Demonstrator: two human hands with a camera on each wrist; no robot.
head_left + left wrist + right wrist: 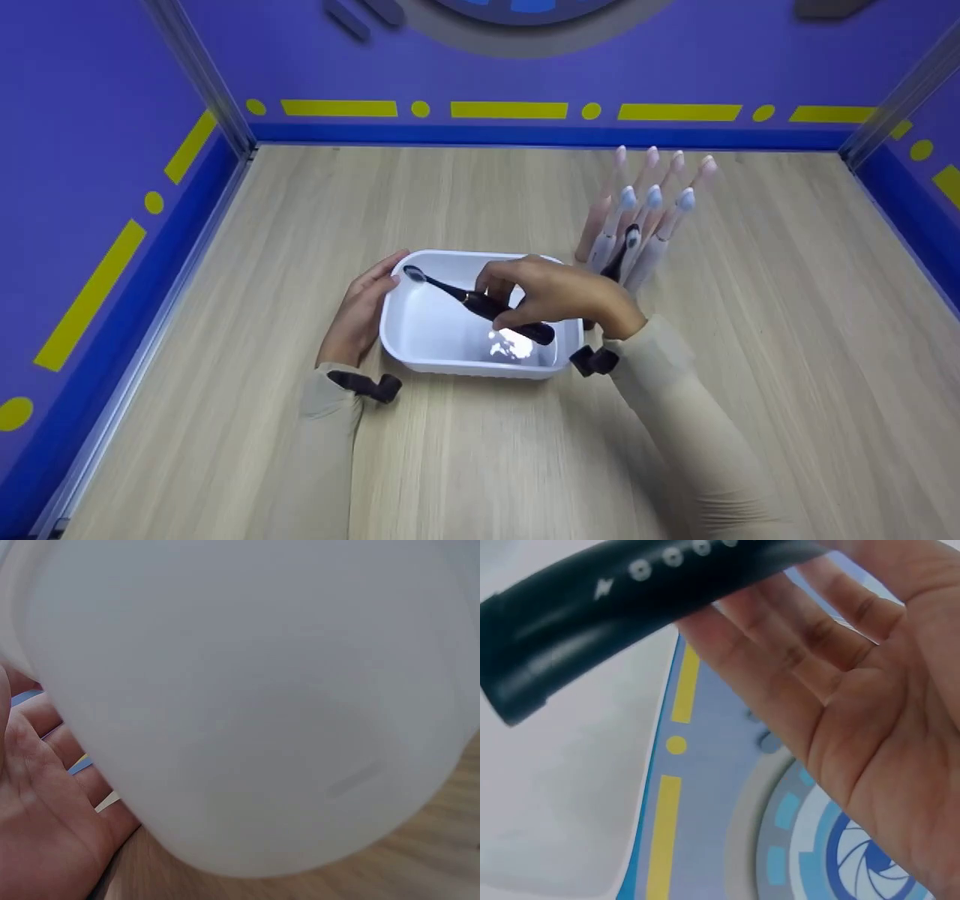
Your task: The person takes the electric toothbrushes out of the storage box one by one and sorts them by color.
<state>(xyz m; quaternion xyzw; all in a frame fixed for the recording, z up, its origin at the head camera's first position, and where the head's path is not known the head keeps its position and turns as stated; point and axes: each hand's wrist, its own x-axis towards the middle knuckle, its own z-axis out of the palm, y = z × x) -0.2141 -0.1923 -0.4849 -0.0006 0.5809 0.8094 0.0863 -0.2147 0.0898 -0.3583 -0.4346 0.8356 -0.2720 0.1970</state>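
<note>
My right hand (555,289) pinches a black electric toothbrush (517,315) by its handle between thumb and fingers. The toothbrush slants over a white plastic basin (480,367), its bristle head toward the far left corner. In the right wrist view the toothbrush handle (577,630) shows a row of small white marks, with fingers touching its side. At the basin's left wall is my left hand (364,304), the thumb beside the rim. Seen from the left wrist, the left hand (60,795) has its fingers fairly straight against the basin's outer wall (247,727).
Several upright toothbrushes stand behind and right of the basin: pink ones (596,225) at the back, white ones with blue heads (651,259), and a black toothbrush (619,259) in front. Purple panels (525,75) border the wooden table (787,337) at the back and sides.
</note>
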